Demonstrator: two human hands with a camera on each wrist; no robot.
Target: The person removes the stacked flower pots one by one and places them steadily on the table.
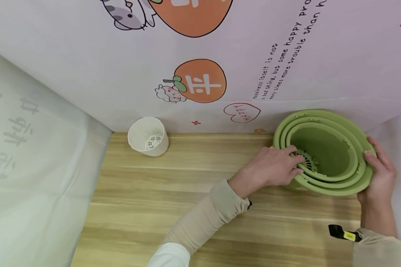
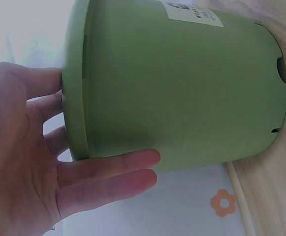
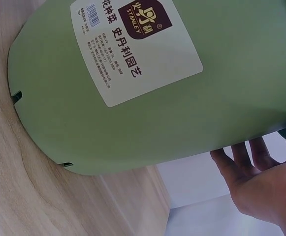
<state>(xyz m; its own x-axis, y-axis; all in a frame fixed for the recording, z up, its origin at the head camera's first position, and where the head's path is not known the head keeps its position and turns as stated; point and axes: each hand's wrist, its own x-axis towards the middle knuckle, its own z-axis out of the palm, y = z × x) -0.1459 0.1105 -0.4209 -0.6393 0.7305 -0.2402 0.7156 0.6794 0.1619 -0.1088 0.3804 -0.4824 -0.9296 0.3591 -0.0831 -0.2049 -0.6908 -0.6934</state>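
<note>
A stack of green plastic flower pots [image 1: 324, 189], nested one inside another, stands at the table's right. Slotted drainage holes show in the innermost pot's [image 1: 334, 148] bottom. My left hand [image 1: 275, 167] grips the stack's left rim, some fingers hooked over into the opening; in the left wrist view, two fingers [image 2: 108, 189] lie along the outer wall. On the far right rim, my right hand [image 1: 381, 174] holds on with its thumb over the edge. The right wrist view shows a white printed label [image 3: 138, 54] on the outer pot, and the right hand's fingers [image 3: 241, 160] against its side.
A small white pot [image 1: 158, 148] with a perforated bottom stands at the table's back left. The wood-grain table [image 1: 173, 185] meets a printed cloth backdrop [image 1: 87, 66] behind, with pale cloth on both sides.
</note>
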